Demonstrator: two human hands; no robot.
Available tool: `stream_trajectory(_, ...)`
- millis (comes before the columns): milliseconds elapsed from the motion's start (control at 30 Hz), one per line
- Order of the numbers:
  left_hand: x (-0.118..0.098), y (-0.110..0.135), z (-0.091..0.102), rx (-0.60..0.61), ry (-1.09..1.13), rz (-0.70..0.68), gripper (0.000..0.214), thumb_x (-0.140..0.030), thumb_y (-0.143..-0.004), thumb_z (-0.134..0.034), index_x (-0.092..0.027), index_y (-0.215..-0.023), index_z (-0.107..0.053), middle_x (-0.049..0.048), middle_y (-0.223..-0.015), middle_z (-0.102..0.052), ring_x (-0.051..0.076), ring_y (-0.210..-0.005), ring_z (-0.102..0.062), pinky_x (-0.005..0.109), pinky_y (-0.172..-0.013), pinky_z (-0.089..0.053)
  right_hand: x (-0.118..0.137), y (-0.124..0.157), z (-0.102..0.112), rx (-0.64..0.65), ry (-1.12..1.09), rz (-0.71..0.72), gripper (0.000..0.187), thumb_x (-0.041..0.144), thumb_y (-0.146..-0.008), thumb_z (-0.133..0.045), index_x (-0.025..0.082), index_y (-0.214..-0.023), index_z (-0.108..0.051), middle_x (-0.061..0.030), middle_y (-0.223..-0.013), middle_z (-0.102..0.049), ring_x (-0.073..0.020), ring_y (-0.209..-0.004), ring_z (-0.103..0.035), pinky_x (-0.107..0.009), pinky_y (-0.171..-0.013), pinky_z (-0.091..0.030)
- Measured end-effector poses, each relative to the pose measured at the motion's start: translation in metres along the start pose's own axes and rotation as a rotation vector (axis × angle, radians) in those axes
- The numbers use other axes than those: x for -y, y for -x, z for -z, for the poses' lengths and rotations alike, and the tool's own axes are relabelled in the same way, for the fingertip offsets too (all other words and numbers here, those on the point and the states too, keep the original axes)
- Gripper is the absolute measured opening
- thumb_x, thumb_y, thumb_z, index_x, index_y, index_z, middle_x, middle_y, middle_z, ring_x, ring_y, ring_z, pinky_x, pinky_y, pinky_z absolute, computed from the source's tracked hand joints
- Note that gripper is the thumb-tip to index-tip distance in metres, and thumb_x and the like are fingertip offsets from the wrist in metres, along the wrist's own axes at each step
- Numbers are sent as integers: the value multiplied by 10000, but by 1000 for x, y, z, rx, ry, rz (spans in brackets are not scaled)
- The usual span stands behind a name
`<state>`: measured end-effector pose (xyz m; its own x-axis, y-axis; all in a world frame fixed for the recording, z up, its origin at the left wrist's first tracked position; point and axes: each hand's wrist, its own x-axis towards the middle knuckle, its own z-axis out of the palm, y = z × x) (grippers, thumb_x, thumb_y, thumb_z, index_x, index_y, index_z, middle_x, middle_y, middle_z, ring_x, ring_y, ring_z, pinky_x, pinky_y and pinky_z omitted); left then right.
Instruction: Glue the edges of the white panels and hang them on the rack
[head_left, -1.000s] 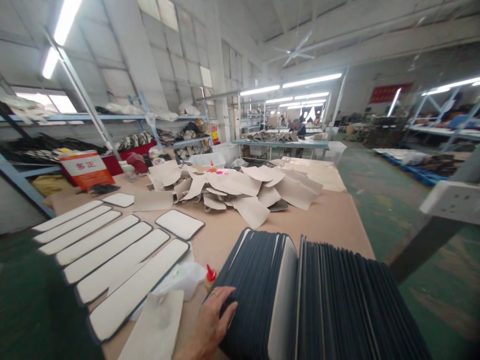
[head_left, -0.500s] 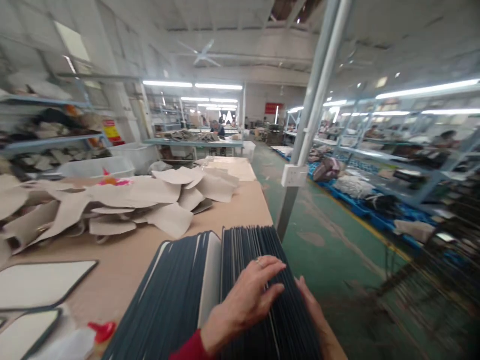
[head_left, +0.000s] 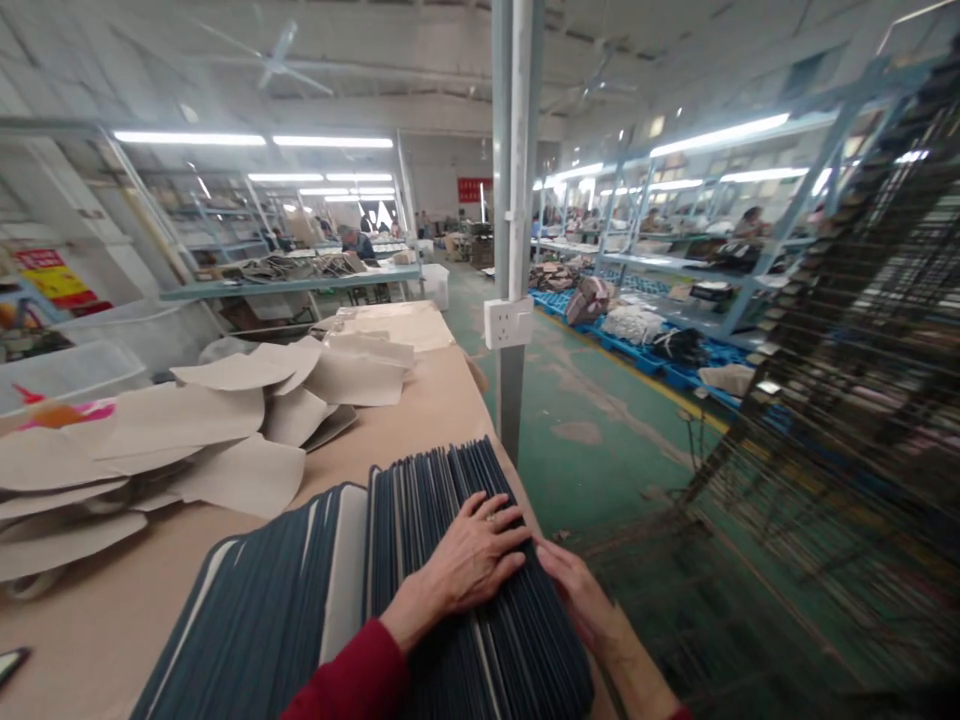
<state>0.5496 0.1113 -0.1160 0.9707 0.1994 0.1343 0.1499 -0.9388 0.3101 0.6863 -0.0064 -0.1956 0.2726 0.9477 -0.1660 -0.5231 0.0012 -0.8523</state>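
Observation:
A long stack of dark blue panels (head_left: 427,500) stands on edge on the tan table (head_left: 420,420), split by one pale panel (head_left: 346,570). My left hand (head_left: 472,555) lies flat on top of the right half of the stack, fingers spread, a ring on one finger, red sleeve at the wrist. My right hand (head_left: 574,590) presses against the stack's right side at the table edge, fingers stretched along the panels. Neither hand grips a single panel.
A heap of loose beige cut pieces (head_left: 225,420) covers the table's left and far part. A grey steel post with a white socket box (head_left: 508,322) stands just past the table's right edge. Green floor, a wire rack (head_left: 847,380) and shelving lie to the right; people work at far benches.
My view has swung to the right, away from the white-faced panels. My left hand slid from the stack's left end onto its right half, and my right hand came in against its side.

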Motion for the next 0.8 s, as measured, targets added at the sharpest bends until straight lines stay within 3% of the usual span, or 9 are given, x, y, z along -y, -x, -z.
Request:
stream_trajectory(567, 4, 5, -1, 16, -25, 26, 363, -373, -923, -388, -362, -1272, -489, -53, -1374, -473, 238, -1329, -325, 493, -1093, -204, 8, 2, 7, 115, 81, -40, 461, 404, -749, -670, 225, -1166, -592, -74, -1127, -634, -217, -1019, -590, -444, -1011, -350)
stream_trajectory(800, 3, 5, 1, 13, -81, 3, 383, -342, -912, -415, -319, -1287, -488, -20, -1372, -478, 260, -1318, -342, 502, -1071, -240, 14, 1, 7, 140, 174, -4, 439, 422, -744, -669, 237, -1138, -611, -66, -1111, -642, -209, -1026, -591, -415, -991, -384)
